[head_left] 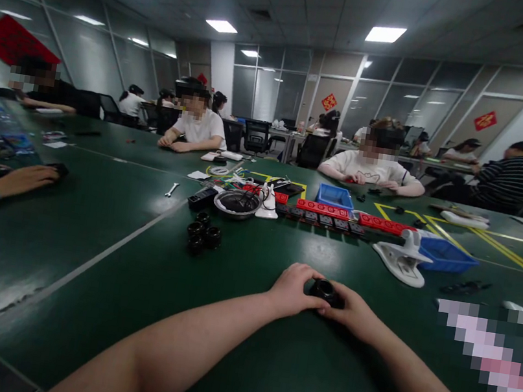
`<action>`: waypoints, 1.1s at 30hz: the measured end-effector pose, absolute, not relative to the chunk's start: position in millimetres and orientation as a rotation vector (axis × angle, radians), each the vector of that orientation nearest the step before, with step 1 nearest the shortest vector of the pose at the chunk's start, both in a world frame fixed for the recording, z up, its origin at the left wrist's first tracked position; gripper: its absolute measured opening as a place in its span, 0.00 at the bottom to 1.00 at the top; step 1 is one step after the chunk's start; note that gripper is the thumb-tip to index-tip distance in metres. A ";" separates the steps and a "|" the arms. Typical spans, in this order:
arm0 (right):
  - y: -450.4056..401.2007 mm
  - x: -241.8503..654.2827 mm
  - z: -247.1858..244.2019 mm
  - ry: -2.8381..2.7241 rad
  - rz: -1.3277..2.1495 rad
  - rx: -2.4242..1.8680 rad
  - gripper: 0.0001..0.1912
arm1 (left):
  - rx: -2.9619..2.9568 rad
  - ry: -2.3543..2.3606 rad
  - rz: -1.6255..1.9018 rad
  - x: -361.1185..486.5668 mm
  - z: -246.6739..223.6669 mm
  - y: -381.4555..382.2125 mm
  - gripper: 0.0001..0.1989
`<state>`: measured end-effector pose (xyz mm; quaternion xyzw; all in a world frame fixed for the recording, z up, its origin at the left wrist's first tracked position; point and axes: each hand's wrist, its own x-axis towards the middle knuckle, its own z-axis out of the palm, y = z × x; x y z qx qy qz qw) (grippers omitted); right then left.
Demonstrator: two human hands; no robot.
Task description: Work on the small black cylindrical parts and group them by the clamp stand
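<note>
**Black round part [321, 292] clasped from both sides**

Held low over the green tabletop [304, 373], perhaps touching: gripped between left hand [294, 290] and right hand [356, 312], with thumbs and fingers curled round opposite sides, probably for steadiness. Hollow upward, likely for a clear view inside. Farther off, leftward: a huddle of similar black parts [195, 242], perhaps grouped for easy reach.

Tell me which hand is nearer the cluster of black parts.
Left. The left hand is to the right of the cluster of black parts and closer to the camera; the right hand is farther right.
</note>
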<state>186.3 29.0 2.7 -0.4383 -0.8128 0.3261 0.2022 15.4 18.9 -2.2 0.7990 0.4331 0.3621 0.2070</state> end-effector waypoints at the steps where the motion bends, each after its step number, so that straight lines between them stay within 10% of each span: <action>1: 27.0 183.2 1.5 -2.266 0.822 -1.299 0.15 | 2.221 1.214 1.012 16.4 -2.7 18.8 0.22; 8: 17.8 167.2 -12.5 -2.150 0.116 -1.696 0.16 | 2.139 1.462 1.073 27.7 -5.9 13.6 0.23; 16: 23.2 192.7 7.4 -2.244 1.109 -1.102 0.21 | 2.151 1.078 0.943 14.6 -2.4 24.1 0.21; 23: 27.1 197.9 4.6 -2.251 1.090 -1.121 0.15 | 2.166 0.960 0.916 10.5 1.4 28.5 0.21; 33: 11.4 164.1 -8.4 -2.160 -0.021 -1.734 0.11 | 2.071 1.495 1.078 29.8 -6.6 16.4 0.21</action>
